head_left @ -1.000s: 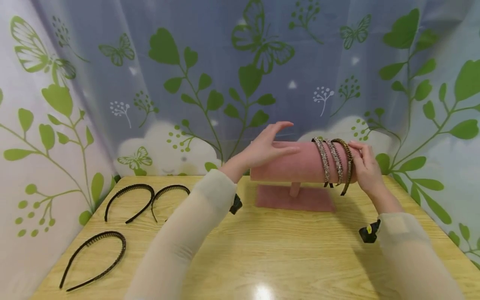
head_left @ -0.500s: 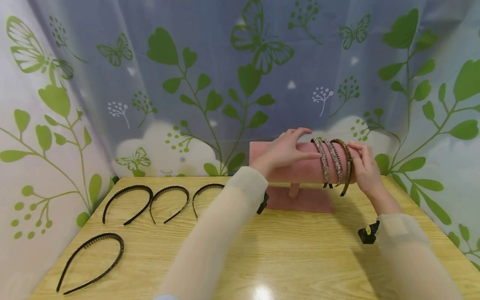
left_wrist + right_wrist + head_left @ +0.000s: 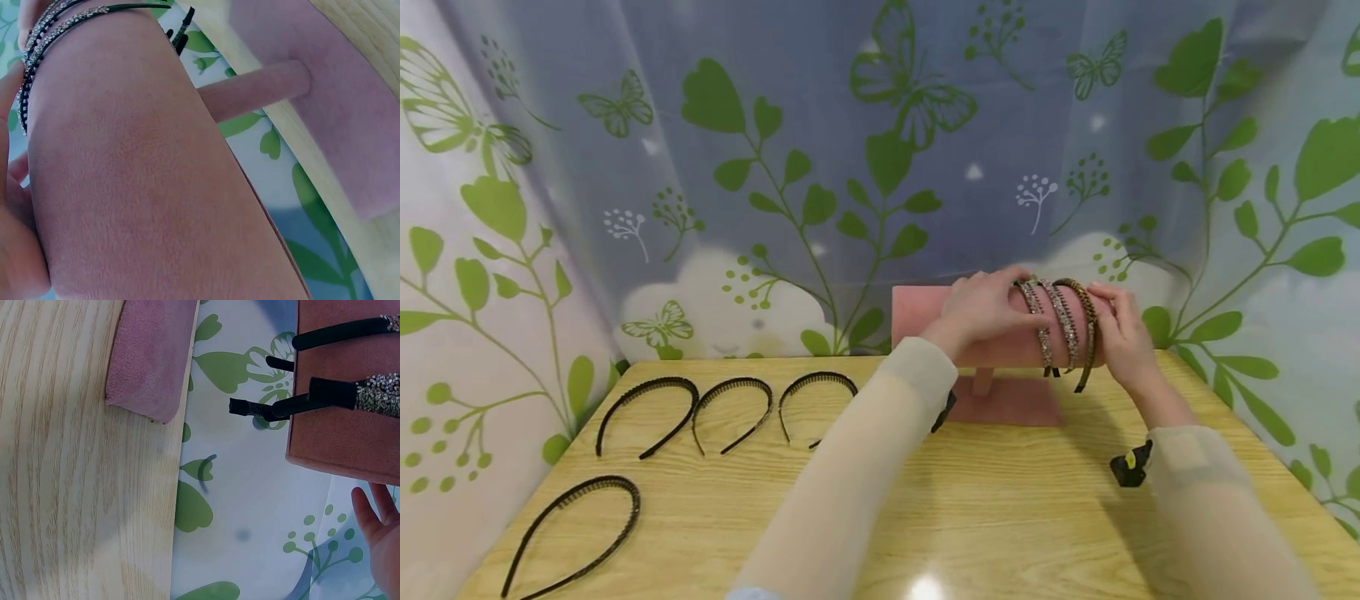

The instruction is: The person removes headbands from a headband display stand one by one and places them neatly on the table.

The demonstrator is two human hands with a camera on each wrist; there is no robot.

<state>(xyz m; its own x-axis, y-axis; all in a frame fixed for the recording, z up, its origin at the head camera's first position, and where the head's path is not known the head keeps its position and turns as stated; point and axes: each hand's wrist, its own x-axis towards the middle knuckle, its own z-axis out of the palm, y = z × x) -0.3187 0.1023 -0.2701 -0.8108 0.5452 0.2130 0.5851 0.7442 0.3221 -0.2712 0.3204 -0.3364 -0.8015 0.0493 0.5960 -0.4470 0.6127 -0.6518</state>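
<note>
A pink velvet roll stand (image 3: 925, 308) carries two silvery rhinestone headbands (image 3: 1063, 321) and a dark gold headband (image 3: 1086, 333) near its right end. My left hand (image 3: 981, 304) lies over the roll, thumb in front and fingers toward the back, fingertips right at the leftmost headband. The left thumb (image 3: 11, 90) reaches the glittery bands in the left wrist view. At the roll's right end my right hand (image 3: 1127, 337) rests with fingers against it. In the right wrist view the right fingers (image 3: 378, 509) are extended below the roll's end. The bands' black tips hang below the roll.
Three black toothed headbands lie in a row at the back left, among them the leftmost one (image 3: 647, 392) and the middle one (image 3: 733, 392). Another black headband (image 3: 580, 500) lies at the front left. Leaf-patterned curtains (image 3: 760, 167) enclose the wooden table (image 3: 1000, 517).
My left hand has moved right along the roll up to the leftmost headband, uncovering the third black headband on the table. My right hand stays at the roll's end.
</note>
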